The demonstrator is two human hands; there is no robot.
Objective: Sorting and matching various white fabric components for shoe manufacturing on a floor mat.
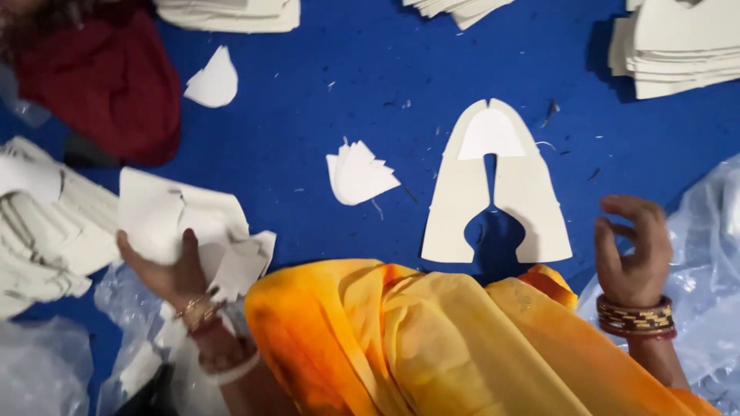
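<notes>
While the left hand grips a sheaf of white cut pieces, the right hand hovers empty, fingers loosely curled. Just left of that right hand, a cream shoe-upper cutout lies flat on the blue worktop, beyond the orange cloth.

We see a small shoe-making workshop, a cream shoe-upper cutout at our centre on a blue surface, stacks of cut pieces at two o'clock, white offcuts, clear plastic bags at four o'clock.
</notes>
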